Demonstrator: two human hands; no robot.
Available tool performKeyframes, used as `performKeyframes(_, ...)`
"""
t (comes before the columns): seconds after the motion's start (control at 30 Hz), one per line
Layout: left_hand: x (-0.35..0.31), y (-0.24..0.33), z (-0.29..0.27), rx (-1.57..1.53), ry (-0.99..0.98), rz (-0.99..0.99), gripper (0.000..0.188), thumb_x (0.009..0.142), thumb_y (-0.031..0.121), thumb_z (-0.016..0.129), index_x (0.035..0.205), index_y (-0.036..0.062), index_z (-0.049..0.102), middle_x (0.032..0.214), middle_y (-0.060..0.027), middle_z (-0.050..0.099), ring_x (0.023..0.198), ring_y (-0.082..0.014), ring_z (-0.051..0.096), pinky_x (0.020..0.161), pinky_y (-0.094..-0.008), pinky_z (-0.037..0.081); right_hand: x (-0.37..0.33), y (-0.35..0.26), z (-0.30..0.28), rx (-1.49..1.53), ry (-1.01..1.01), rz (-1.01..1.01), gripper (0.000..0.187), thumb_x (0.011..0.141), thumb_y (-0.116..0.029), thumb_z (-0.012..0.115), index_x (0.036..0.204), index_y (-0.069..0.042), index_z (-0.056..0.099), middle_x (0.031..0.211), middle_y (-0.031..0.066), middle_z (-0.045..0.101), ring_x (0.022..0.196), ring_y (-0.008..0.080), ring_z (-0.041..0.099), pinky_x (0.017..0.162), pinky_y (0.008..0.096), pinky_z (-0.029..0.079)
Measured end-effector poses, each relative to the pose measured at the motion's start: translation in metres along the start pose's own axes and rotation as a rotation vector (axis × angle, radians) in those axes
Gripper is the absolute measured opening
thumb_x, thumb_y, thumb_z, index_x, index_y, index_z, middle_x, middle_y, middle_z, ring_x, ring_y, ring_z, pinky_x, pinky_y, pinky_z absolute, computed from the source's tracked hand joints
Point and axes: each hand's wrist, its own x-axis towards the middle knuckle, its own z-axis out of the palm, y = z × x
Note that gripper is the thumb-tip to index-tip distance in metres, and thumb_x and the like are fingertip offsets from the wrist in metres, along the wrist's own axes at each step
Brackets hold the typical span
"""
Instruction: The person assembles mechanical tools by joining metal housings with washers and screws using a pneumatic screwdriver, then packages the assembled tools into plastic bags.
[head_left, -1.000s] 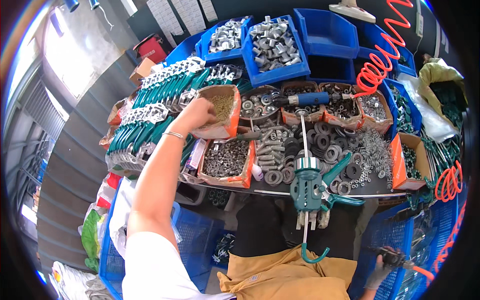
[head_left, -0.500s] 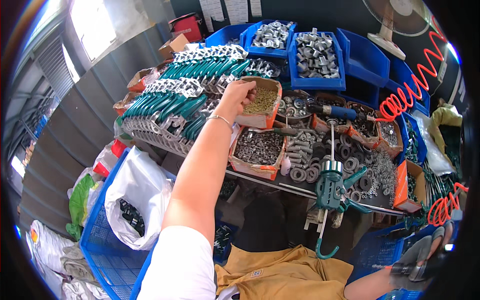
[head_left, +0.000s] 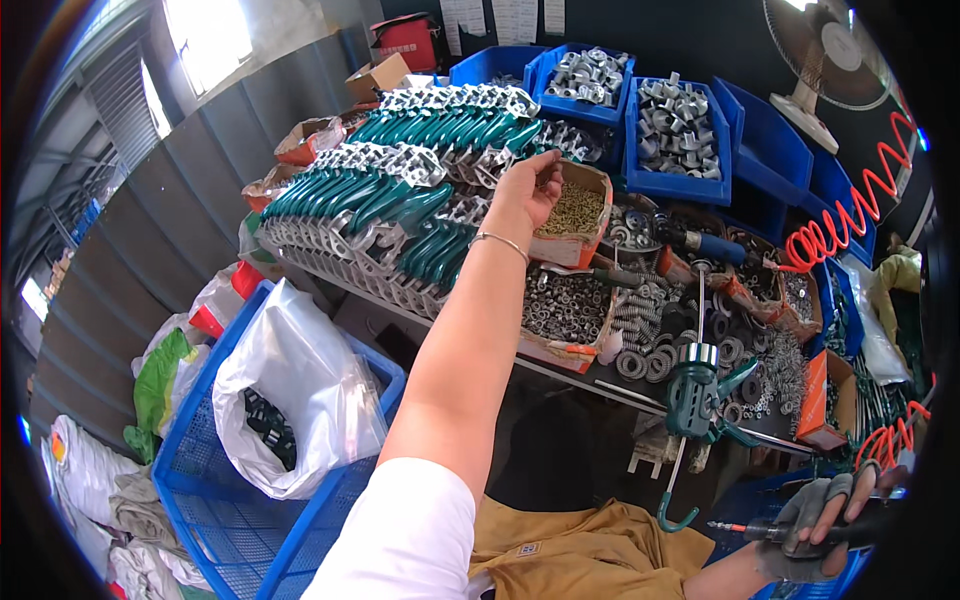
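My left hand (head_left: pixel 533 190) reaches over the bench at the left edge of an open box of small brass-coloured screws (head_left: pixel 574 208). Its fingers are curled together, and whatever is between them is hidden. At the lower right my right hand (head_left: pixel 822 522), in a grey fingerless glove, is closed round a dark power screwdriver (head_left: pixel 765 529) whose bit points left. Between the hands, at the bench's front edge, stands a green caulking gun body (head_left: pixel 692 392) with a steel rod ending in a hook.
Green-handled metal frames (head_left: pixel 375 195) lie in rows at left. Boxes of nuts (head_left: pixel 565 305), loose springs and washers (head_left: pixel 645 365) cover the bench. Blue bins (head_left: pixel 680 185) stand behind, near a fan (head_left: pixel 840 48). A red coiled hose (head_left: pixel 810 245) hangs right; a blue crate (head_left: pixel 215 510) holds a white sack.
The view has shifted, so the bench appears further right. My left hand has drawn back slightly to the screw box's left edge. My right hand has swung the screwdriver into clearer view.
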Motion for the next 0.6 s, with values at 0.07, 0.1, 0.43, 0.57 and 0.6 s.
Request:
performKeyframes(0.07,0.0,-0.009,0.011,-0.037,0.035,0.081,0.009,0.091,0.003,0.06,0.095,-0.0053,0.061,0.083,-0.0109,0.062,0.071,-0.0192,0.062,0.056,-0.0254,0.055,0.002,0.013,0.029,-0.065,0.065,-0.077,0.061,0.071,0.003,0.073,0.12,0.007,0.037,0.088,0.0067,0.041,0.054,0.0105,0.051,0.047,0.0228,0.056)
performKeyframes(0.1,-0.003,-0.011,0.015,-0.052,-0.008,0.086,0.009,0.092,0.0,0.058,0.097,-0.0071,0.06,0.087,-0.0113,0.062,0.078,-0.0208,0.064,0.066,-0.0285,0.06,0.0,0.017,0.031,-0.1,0.045,-0.11,0.062,0.072,0.0,0.073,0.122,0.007,0.037,0.088,0.0068,0.042,0.055,0.0106,0.05,0.047,0.0229,0.054)
performKeyframes(0.43,-0.288,-0.2,0.005,-0.164,-0.126,-0.581,0.01,0.098,0.014,0.054,0.101,0.0048,0.057,0.084,-0.0025,0.058,0.063,-0.0083,0.047,0.048,-0.0173,0.034,-0.015,0.081,0.033,-0.267,-0.128,-0.122,0.07,0.079,-0.011,0.076,0.135,-0.008,0.033,0.111,0.0104,0.046,0.103,0.0264,0.049,0.069,0.0441,0.061)
performKeyframes(0.57,-0.299,-0.217,0.002,-0.22,-0.049,-0.606,0.017,0.099,0.023,0.053,0.099,0.0061,0.057,0.078,-0.001,0.056,0.06,-0.0062,0.045,0.044,-0.0186,0.028,-0.019,0.082,0.02,-0.357,-0.253,-0.041,0.069,0.075,-0.011,0.076,0.13,-0.005,0.035,0.106,0.0086,0.043,0.094,0.022,0.048,0.055,0.0331,0.061)
performKeyframes(0.6,-0.301,-0.219,0.003,-0.225,-0.043,-0.604,0.017,0.099,0.023,0.053,0.099,0.0061,0.057,0.078,-0.001,0.056,0.06,-0.0062,0.045,0.044,-0.0186,0.028,-0.02,0.083,0.018,-0.382,-0.272,-0.044,0.069,0.075,-0.011,0.076,0.131,-0.006,0.035,0.106,0.0087,0.043,0.093,0.022,0.048,0.054,0.0331,0.061)
